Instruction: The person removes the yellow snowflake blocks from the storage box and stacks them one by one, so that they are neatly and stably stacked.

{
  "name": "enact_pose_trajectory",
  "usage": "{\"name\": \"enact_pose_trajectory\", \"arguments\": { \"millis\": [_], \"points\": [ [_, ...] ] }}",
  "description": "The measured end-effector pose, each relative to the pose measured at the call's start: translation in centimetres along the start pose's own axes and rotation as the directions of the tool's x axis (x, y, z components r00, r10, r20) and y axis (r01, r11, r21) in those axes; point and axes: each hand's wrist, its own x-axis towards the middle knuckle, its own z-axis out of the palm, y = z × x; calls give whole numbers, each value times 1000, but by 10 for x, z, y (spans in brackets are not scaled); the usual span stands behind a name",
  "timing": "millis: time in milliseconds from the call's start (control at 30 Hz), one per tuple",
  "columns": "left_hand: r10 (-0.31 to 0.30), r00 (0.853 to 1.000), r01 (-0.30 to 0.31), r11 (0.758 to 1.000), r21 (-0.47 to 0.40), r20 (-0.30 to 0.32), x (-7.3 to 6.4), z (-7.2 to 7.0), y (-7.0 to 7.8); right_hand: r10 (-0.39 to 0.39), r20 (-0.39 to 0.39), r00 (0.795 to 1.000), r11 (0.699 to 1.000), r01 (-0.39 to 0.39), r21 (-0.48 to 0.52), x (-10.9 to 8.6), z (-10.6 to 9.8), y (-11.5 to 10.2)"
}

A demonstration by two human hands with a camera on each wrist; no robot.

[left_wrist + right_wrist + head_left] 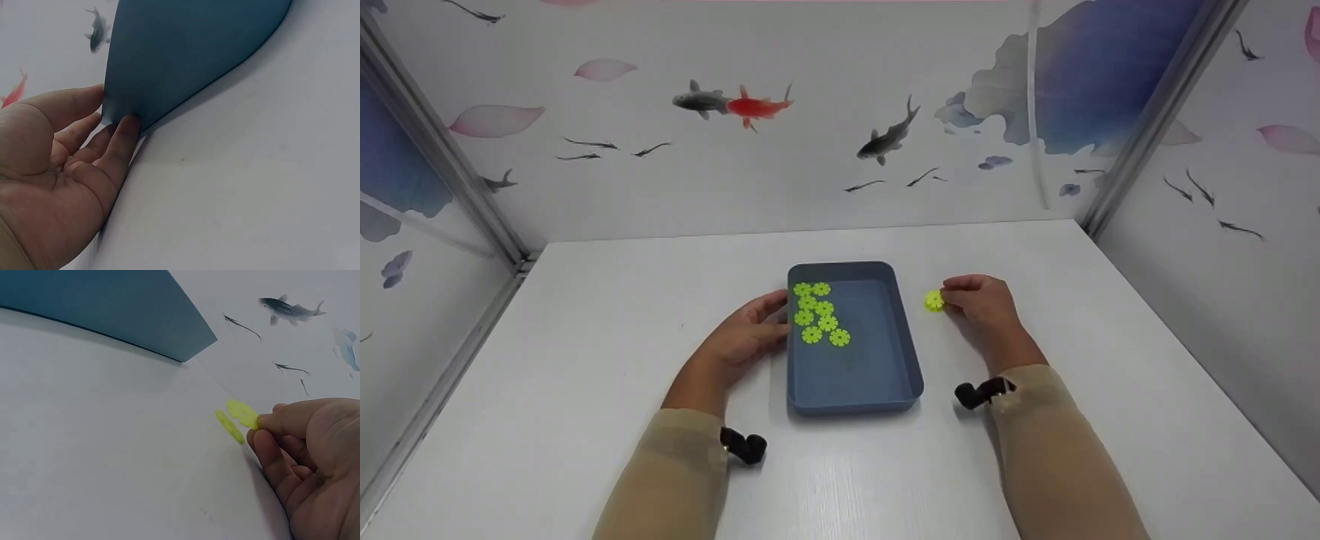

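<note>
The right grip point(979, 307) pinches a yellow disc point(242, 413) near its edge, between thumb and finger. The disc is to the right of the blue tray point(870, 375), beside its far half and apart from it. In the right wrist view a second disc point(229, 427) appears just beside the first, seen nearly edge-on; whether the two touch, or whether this one rests on the table point(840, 480), cannot be told.

The left grip point(742, 336) has thumb and fingers parted, with tips touching the outer left side of the tray. In the left wrist view the thumb meets the tray's edge, and a fingertip lies against its side near a corner.

The tray rests flat on the table, its long sides running away from the person. Inside it, eight discs point(824, 308) with notched rims lie close together along the left side, toward the far end.

Tan sleeves point(1057, 442) cover both forearms, each with a black device point(746, 448) at the wrist. Behind the table rises a white backdrop point(810, 180) bearing grey and red fish, pink petals and blue patches.
</note>
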Motion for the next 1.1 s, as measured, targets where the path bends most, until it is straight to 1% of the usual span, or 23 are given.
{"name": "enact_pose_trajectory", "arguments": {
  "millis": [200,300,633,933,1100],
  "points": [
    [-1,1000,2,1000,4,-8,0,0,1,-22,-16,1000,997,21,-79,-1,1,-1],
    [3,1000,-3,1000,7,-6,0,-1,0,-34,-24,999,994,32,-103,-2,2,-2],
    [15,999,-14,1000,-12,32,1,-3,-1,-23,-29,999,993,20,-114,-6,2,-5],
    [14,1000,-14,1000,-8,27,0,-3,-1,4,-47,999,994,-9,-105,-8,3,-7],
    [15,1000,-15,1000,-4,24,0,-3,-1,-7,-68,998,993,0,-115,-8,4,-6]
  ]
}}
